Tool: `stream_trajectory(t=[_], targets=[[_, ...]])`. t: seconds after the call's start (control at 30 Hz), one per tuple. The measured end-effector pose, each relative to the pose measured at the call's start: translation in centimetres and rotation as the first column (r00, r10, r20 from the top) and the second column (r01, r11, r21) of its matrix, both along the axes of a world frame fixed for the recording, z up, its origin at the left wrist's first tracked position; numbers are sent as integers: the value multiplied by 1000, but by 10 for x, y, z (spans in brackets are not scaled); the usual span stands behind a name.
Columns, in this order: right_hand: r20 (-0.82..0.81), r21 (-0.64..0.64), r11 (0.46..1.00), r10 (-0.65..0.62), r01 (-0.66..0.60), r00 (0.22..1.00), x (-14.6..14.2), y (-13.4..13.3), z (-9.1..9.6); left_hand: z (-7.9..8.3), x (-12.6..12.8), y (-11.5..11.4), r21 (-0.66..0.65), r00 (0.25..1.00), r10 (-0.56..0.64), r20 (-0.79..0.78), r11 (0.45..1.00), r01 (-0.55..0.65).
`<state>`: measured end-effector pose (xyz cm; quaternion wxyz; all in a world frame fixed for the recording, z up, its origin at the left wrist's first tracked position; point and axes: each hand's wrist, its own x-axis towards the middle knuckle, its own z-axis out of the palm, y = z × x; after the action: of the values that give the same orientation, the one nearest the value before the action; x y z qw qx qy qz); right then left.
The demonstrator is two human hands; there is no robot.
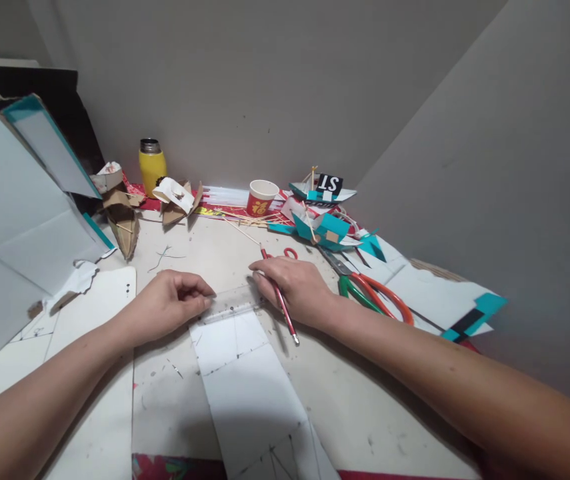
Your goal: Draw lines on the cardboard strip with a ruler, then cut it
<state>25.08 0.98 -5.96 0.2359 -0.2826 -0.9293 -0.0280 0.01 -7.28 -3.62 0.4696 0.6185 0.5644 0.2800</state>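
A clear ruler point(229, 302) lies across the far end of a white cardboard strip point(245, 373) marked with pencil lines. My left hand point(167, 307) pinches the ruler's left end between thumb and fingers. At its other end, my right hand point(295, 287) is closed round a red pencil point(285, 312), whose pointed end faces away from me. The right fingertips are close to the ruler; whether they press on it is hard to tell. Orange-and-green-handled scissors point(377, 297) lie right of my right wrist.
Along the back stand a yellow bottle point(153, 170), a red paper cup point(261, 199) and several small cardboard boats point(329, 230). Thin wooden sticks point(259, 220) lie near the cup. Folded white cardboard point(25, 220) rises at left; cut pieces point(435, 300) lie at right.
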Motion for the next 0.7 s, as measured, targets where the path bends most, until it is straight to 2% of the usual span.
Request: stream_trajectory(t=[0.33, 0.7], targets=[[65, 5, 1000, 7, -8, 998, -1, 9, -5, -7, -2, 3, 52, 992, -4, -127, 999, 11], [91, -32, 999, -1, 4, 996, -1, 11, -9, -8, -2, 4, 55, 985, -11, -172, 998, 21]])
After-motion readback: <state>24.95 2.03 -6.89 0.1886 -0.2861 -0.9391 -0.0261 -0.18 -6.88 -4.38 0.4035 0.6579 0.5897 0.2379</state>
